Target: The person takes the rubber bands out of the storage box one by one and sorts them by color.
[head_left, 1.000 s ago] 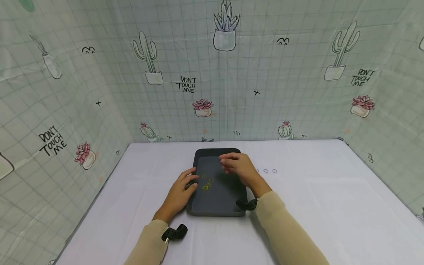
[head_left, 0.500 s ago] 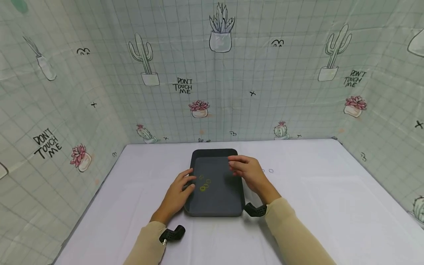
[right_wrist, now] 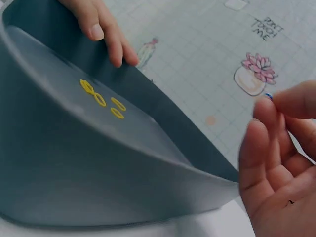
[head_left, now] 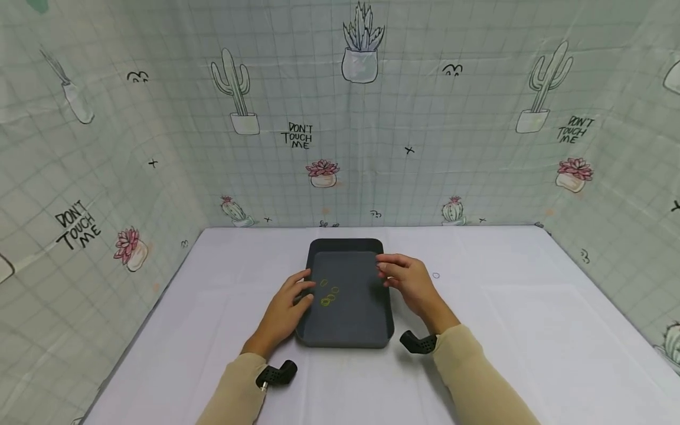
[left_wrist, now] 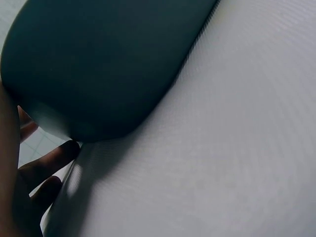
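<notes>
1. Left hand point(head_left: 283, 307): its fingers are spread and relaxed over the left edge of the dark grey tray point(head_left: 358, 321), with the tips reaching just inside the rim. The yellow rings lie to the right of these fingertips, near but apart.
2. The tray stands on a white table point(head_left: 531, 330), its long edges running away from the person. Inside, on the left half of the floor, lie several thin yellow rings point(right_wrist: 87, 87): some overlap in a small cluster, while others lie singly toward the far edge.
3. Right hand point(head_left: 414, 283): thumb and forefinger are pinched together on a tiny blue thing point(right_wrist: 268, 96), mostly hidden between the tips. The hand is at the tray's right edge, near the far right corner.
4. A thin bluish ring point(head_left: 433, 275) lies on the table, beyond the tray's right edge and just right of the right hand, nearer the table's far edge.
5. The wall cloth point(head_left: 361, 130), printed with potted plants, reads "DON'T TOUCH ME" on its left, back and right sides.
</notes>
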A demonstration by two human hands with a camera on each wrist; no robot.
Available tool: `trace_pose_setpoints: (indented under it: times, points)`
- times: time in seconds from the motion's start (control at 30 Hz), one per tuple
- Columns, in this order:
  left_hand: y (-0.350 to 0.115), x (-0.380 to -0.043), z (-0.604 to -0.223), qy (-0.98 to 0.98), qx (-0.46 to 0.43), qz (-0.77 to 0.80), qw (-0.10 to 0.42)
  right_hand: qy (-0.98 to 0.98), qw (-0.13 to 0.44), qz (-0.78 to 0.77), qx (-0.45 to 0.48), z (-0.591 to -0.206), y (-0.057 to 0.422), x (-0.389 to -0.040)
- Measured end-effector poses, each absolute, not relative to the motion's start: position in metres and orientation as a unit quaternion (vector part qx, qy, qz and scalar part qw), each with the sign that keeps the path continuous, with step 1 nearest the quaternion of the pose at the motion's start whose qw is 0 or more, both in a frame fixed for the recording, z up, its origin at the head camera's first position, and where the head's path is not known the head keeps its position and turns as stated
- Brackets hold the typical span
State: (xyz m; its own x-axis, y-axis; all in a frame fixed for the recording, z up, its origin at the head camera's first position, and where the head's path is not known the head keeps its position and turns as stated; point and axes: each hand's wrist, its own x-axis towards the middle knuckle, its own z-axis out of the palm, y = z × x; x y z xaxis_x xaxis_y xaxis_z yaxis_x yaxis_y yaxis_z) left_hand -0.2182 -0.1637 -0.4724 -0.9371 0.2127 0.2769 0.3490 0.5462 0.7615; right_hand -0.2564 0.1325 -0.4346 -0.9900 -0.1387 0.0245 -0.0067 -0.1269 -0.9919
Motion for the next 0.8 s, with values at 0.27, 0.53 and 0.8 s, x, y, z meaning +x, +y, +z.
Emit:
trace_pose_setpoints:
  times: [0.27,0.53,0.8]
  points:
    - [-0.163,-0.218,-0.471,-0.876,-0.157,-0.45,0.074,0.639,0.035,-0.768,-0.023,-0.437,0.145,-0.258]
    - [-0.163,-0.216,-0.473,-0.878,-0.154,-0.448,0.067,0.628,0.032,-0.778,0.004,-0.435,0.161,-0.257]
    - [-0.161,-0.216,-0.47,-0.875,-0.156,-0.453,0.069,0.641,0.024,-0.767,0.024,-0.435,0.19,-0.259]
